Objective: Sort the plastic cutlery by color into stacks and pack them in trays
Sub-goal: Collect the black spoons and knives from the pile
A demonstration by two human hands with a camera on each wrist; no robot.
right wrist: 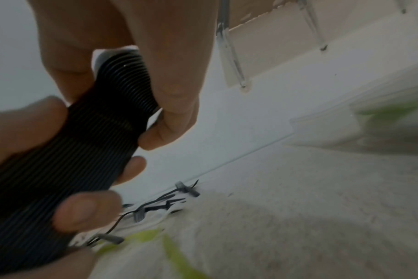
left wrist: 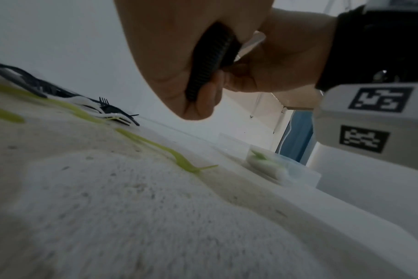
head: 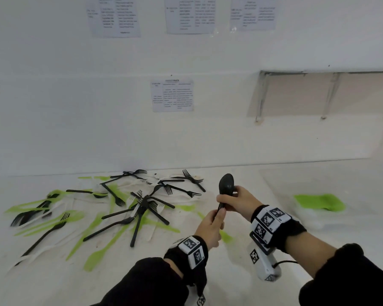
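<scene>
Both hands hold one thick stack of black spoons [head: 224,191] upright above the table. My left hand [head: 210,226] grips the handle end of the black spoon stack [left wrist: 209,62] from below. My right hand [head: 234,200] curls round the black spoon stack [right wrist: 103,122] just under the bowls, its many nested edges showing as ridges. A loose pile of black forks [head: 146,202], green cutlery [head: 97,230] and white pieces lies spread on the table to the left. A clear tray [head: 314,208] at the right holds green cutlery [head: 318,202].
The table [head: 230,272] has a white textured top and ends at a white wall [head: 97,129] with paper notices. A shelf on metal brackets [head: 327,93] hangs at the upper right. One green piece [left wrist: 179,158] lies alone near the hands.
</scene>
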